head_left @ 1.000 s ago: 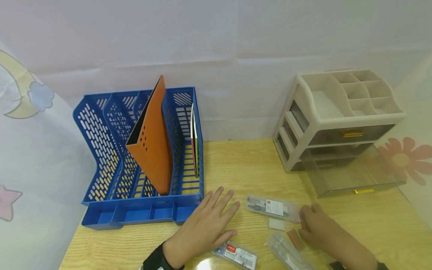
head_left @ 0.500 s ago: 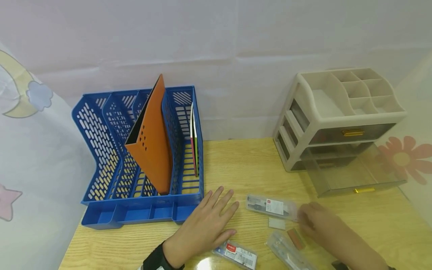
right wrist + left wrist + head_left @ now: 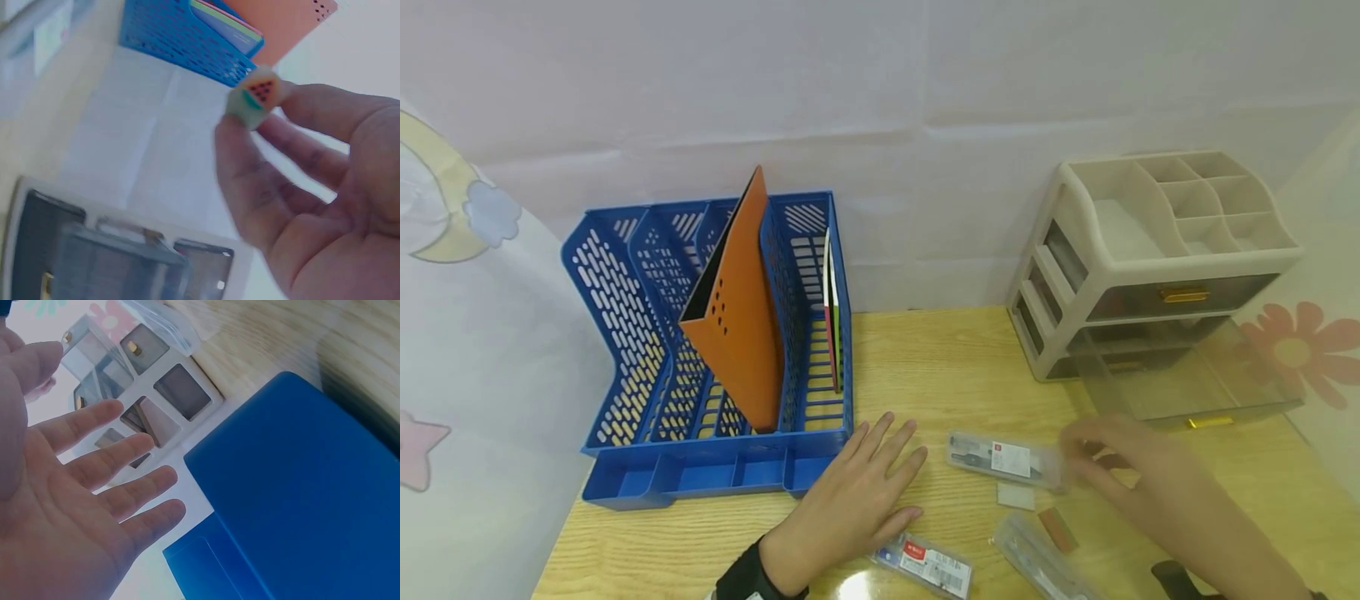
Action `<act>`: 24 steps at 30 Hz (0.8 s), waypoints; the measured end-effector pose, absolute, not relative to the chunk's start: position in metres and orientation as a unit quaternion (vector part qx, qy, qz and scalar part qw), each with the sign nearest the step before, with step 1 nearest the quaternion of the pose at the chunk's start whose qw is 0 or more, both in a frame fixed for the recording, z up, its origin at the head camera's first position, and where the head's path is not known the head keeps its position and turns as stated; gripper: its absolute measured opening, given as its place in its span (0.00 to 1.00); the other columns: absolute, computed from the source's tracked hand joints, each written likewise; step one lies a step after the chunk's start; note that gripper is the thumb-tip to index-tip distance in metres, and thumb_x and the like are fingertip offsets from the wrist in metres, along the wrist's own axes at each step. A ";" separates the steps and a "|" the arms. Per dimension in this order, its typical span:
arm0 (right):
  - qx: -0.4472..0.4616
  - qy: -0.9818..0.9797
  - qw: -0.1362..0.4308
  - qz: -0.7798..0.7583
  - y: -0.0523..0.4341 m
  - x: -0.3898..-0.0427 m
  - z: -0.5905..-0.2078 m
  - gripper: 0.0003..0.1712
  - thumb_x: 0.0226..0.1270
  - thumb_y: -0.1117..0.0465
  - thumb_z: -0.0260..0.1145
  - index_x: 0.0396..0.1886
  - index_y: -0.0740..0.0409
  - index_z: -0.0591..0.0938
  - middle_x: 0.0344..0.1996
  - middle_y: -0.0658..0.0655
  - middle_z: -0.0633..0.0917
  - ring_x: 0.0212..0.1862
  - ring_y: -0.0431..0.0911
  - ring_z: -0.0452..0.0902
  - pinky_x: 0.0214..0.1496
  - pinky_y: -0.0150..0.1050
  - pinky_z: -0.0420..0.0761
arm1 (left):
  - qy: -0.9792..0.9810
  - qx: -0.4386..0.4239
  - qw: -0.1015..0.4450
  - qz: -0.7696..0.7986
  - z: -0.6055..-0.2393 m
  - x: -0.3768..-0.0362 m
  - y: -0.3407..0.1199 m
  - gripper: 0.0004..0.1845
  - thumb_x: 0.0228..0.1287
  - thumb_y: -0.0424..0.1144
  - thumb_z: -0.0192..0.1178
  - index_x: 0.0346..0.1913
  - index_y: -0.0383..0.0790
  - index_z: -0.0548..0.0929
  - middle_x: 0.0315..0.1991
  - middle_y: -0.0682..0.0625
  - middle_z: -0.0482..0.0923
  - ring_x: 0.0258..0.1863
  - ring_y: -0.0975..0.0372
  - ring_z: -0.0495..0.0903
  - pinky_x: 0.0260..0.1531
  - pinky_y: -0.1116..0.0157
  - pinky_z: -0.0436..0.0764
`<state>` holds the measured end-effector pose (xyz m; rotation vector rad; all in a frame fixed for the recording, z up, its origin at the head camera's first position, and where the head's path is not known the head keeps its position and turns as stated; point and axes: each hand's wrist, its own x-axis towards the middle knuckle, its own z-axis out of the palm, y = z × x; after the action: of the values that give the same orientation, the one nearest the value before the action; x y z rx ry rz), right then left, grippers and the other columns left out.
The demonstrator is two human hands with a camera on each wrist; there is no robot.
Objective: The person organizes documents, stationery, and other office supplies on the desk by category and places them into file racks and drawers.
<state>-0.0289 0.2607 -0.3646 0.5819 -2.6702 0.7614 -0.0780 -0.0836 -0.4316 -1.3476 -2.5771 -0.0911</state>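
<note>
My right hand [image 3: 1138, 475], blurred in the head view, is above the table's right side. In the right wrist view, its thumb and fingertips pinch a small pale eraser [image 3: 255, 97] printed with a watermelon slice. My left hand [image 3: 855, 504] lies spread near the blue rack, its fingers straight. Just below its thumb is a clear case with a red and white label [image 3: 928, 568]. Left of the right hand lies a clear case holding a compass [image 3: 973, 457]. A small white block [image 3: 1015, 497], a brownish eraser [image 3: 1057, 530] and another clear case [image 3: 1037, 558] lie nearby.
A blue slotted rack [image 3: 715, 467] at left holds an orange folder [image 3: 741, 333] and thin booklets [image 3: 831, 317]. At right stands a beige drawer organizer [image 3: 1180, 271]; one clear drawer [image 3: 1195, 400] sticks out over the table near my right hand.
My right hand has risen from beside the compass case and shifted slightly right, towards the pulled-out drawer, carrying the small eraser. The left hand has hardly moved.
</note>
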 end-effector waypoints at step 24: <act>0.120 -0.955 0.248 0.107 0.321 -0.091 -0.335 0.14 0.66 0.55 0.73 0.47 0.57 0.88 0.45 0.62 0.89 0.39 0.59 0.87 0.27 0.23 0.72 | -0.883 -0.454 0.116 -0.030 -0.431 -0.080 -0.086 0.33 0.72 0.64 0.58 0.71 0.48 0.76 0.76 0.41 0.67 0.78 0.43 0.63 0.74 0.45 0.68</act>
<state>-0.0908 0.3215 -0.3346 0.3268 -2.6041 0.2915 -0.0804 -0.0864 -0.4309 -1.3299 -2.5855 -0.0870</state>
